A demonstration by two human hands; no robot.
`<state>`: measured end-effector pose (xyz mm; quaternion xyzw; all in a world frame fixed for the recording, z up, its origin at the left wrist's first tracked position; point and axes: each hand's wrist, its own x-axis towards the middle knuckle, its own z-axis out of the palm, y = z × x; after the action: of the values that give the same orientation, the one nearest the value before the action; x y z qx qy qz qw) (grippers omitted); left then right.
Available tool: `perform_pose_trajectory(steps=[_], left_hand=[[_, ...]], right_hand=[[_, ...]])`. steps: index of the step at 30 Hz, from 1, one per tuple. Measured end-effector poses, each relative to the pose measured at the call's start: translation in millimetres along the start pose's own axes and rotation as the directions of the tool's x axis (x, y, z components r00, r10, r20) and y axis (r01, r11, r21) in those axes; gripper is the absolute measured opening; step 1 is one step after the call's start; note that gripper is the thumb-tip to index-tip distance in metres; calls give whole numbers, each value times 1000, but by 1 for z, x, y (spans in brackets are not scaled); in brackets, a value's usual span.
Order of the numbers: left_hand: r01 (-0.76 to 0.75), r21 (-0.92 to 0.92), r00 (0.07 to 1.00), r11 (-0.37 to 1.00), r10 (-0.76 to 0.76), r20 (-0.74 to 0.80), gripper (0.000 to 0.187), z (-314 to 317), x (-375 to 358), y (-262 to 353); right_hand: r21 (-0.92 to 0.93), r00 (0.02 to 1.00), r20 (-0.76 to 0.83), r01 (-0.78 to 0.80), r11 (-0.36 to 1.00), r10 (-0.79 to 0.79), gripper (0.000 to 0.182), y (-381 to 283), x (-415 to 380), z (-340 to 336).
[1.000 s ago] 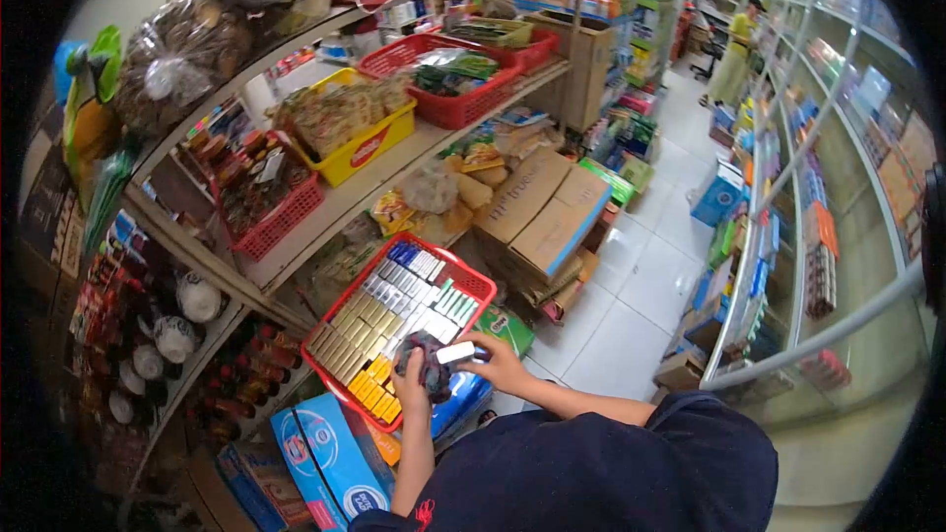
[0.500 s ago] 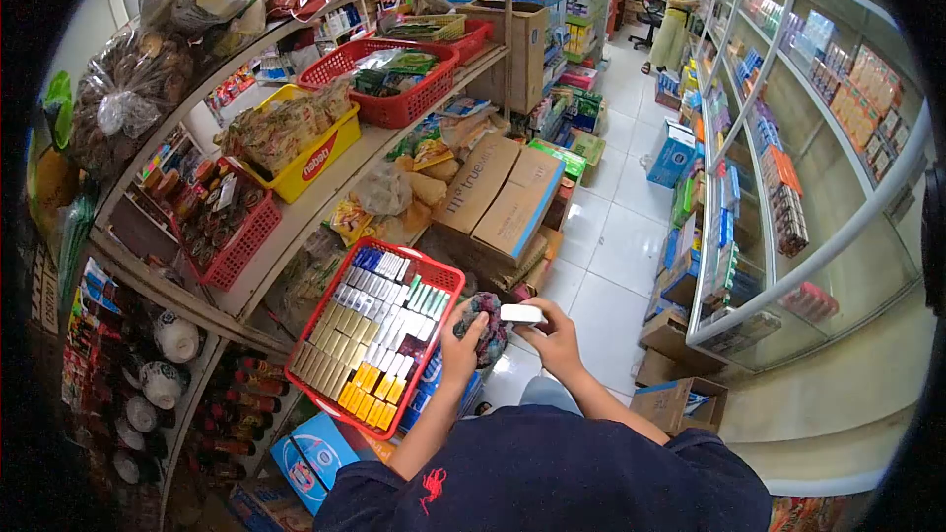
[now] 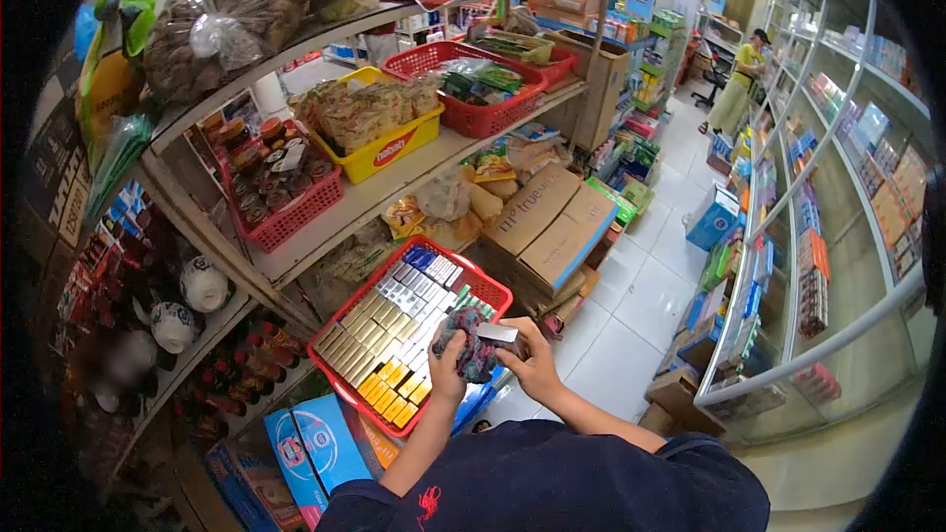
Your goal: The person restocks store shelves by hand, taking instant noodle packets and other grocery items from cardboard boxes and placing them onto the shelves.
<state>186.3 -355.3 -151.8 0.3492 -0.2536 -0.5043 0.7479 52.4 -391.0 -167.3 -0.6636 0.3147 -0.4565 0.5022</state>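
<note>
In my left hand [image 3: 447,370] is a crumpled, dark patterned cloth [image 3: 475,359], bunched between thumb and fingers. My right hand [image 3: 535,363] grips a small box [image 3: 497,332] with a white side, like a cigarette pack. The box is against the cloth, or very close to it. Both hands are over the right edge of a red plastic basket [image 3: 491,286]. Rows of small packs [image 3: 367,333] fill the basket, in gold, silver, white, yellow, blue and green. The cloth hides part of the basket's right side.
Brown cartons [image 3: 552,222] are stacked beyond the basket. Shelves on the left hold a yellow basket [image 3: 394,151] and a pink basket [image 3: 296,219] of jars. A blue box [image 3: 313,448] stands below. Glass cabinets [image 3: 838,236] line the right aisle, where a person [image 3: 734,89] stands far off.
My hands have moved left toward the basket, and the cloth now meets or nearly meets the small box. The box has turned, showing a darker side. The view has swung left.
</note>
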Motion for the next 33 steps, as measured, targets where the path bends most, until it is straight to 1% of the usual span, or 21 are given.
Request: perform_pose_trajectory(steps=[1, 2, 4, 6, 7, 8, 10, 12, 14, 15, 16, 18, 21, 22, 25, 26, 28, 29, 30, 32, 33], left_hand=[[50, 96, 998, 994, -45, -49, 37, -8, 0, -8], [101, 182, 992, 978, -85, -95, 39, -15, -2, -21], [77, 318, 997, 945, -63, -54, 39, -11, -9, -29], [37, 296, 999, 955, -24, -47, 38, -14, -5, -42], [22, 346, 1000, 938, -18, -15, 38, -3, -2, -29], [-3, 306, 996, 952, 32, -88, 36, 4, 1, -28], [-82, 251, 996, 964, 87, -7, 34, 18, 9, -13], [-68, 313, 997, 947, 74, -5, 33, 17, 16, -36], [-187, 477, 982, 859, 182, 57, 33, 30, 6, -60], [-293, 512, 955, 807, 223, 195, 30, 42, -1, -58], [-234, 433, 966, 870, 157, 207, 28, 54, -11, -58], [-83, 396, 983, 914, 8, 186, 27, 55, -10, -68], [-108, 312, 993, 944, 90, 72, 24, 57, 9, -64], [-151, 353, 987, 923, 124, 98, 28, 55, 15, -60], [-124, 284, 989, 951, 95, 114, 26, 54, 24, -63], [-216, 405, 973, 888, 161, 166, 28, 54, 18, -67], [-359, 579, 931, 732, 239, 275, 32, 60, 7, -71], [-345, 587, 933, 732, 203, 296, 33, 62, 2, -70], [-339, 591, 932, 732, 175, 318, 35, 66, 0, -68], [-342, 596, 932, 726, 183, 312, 35, 77, 11, -61], [-424, 617, 905, 663, 288, 313, 34, 79, 20, -59]], right_hand=[[-2, 1000, 13, 6, 1000, -6, 41, -4, 5, 6], [58, 998, -61, 25, 998, -21, 42, -11, 11, 8], [95, 987, -160, -4, 995, 19, 40, -31, 20, 7], [124, 987, -162, 43, 991, -22, 41, -31, 22, 8], [-32, 987, -101, -126, 991, 123, 43, -42, 16, 3], [20, 996, -1, -86, 996, 86, 50, -36, 11, -1], [12, 998, 26, 63, 998, -64, 55, -30, 8, -3], [8, 997, 81, 3, 1000, -4, 56, -26, 7, -12], [-106, 975, -206, 66, 992, -87, 52, -12, 8, -20], [-192, 965, -238, 62, 979, -107, 51, -21, 12, -31], [-123, 967, -242, 48, 991, -77, 51, -27, 15, -41], [-139, 984, -164, 52, 989, -75, 51, -30, 13, -54], [37, 990, -103, -91, 995, 95, 51, -20, -3, -54], [39, 990, -103, -93, 995, 96, 51, -16, -9, -50], [102, 985, -142, -84, 991, 98, 52, -13, -6, -46], [103, 986, -135, -88, 991, 102, 52, -11, 1, -49], [3, 968, -248, -43, 999, 42, 51, -11, 20, -56], [175, 948, -231, -181, 968, 219, 52, -23, 22, -59], [182, 945, -240, -183, 966, 224, 52, -24, 25, -61], [222, 982, -130, -109, 969, 140, 53, -18, 35, -69], [206, 986, -68, -138, 969, 154, 53, -1, 34, -73]])
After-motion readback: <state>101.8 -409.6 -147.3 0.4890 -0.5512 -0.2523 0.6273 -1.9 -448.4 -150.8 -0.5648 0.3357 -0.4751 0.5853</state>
